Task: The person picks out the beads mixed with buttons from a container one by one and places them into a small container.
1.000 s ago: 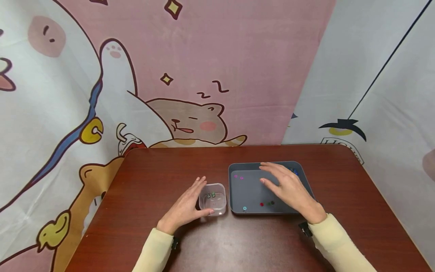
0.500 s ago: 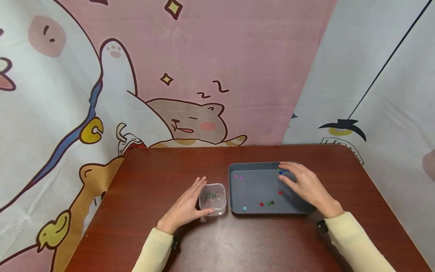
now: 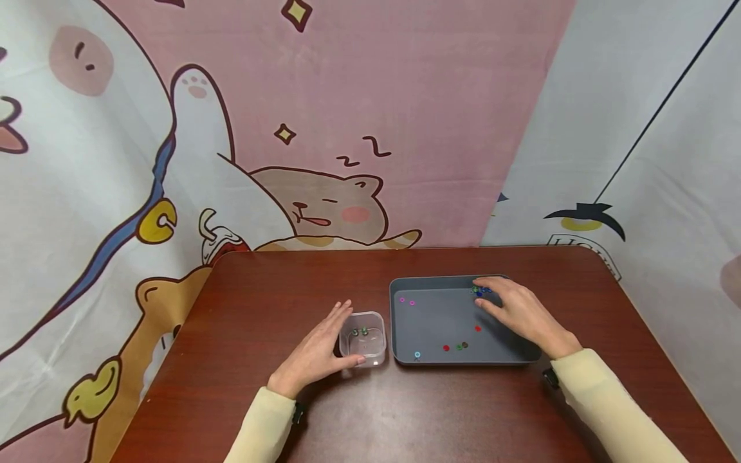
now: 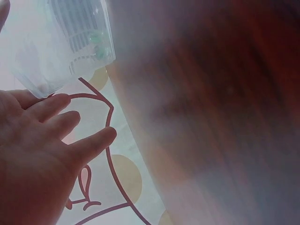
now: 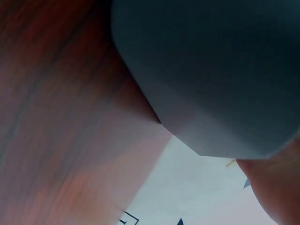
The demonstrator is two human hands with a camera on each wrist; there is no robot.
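Our left hand point(image 3: 312, 350) is spread wide around a clear square container point(image 3: 375, 347), thumb along its near side and fingertips at its far left corner, holding it on the dark red-brown table point(image 3: 301, 276). Inside we see two small green beads point(image 3: 365, 332) side by side. Just right of the container, with a narrow gap between, lies a shallow grey tray point(image 3: 434, 323). Going across its floor, we find two magenta rings point(image 3: 412, 303) near the far left corner, a light blue ring point(image 3: 417, 355) by the near edge, then a red bead point(image 3: 446, 348), a green bead point(image 3: 459, 347) and a brown bead point(image 3: 465, 345) in a short row, and another red bead point(image 3: 477, 328) a little farther back. A cluster of blue and green beads point(image 3: 479, 293) sits toward the far right corner. Over that end of the tray is our right hand point(image 3: 523, 315), its thumb and fingers apart, tips beside the cluster; we cannot tell whether they touch any bead.
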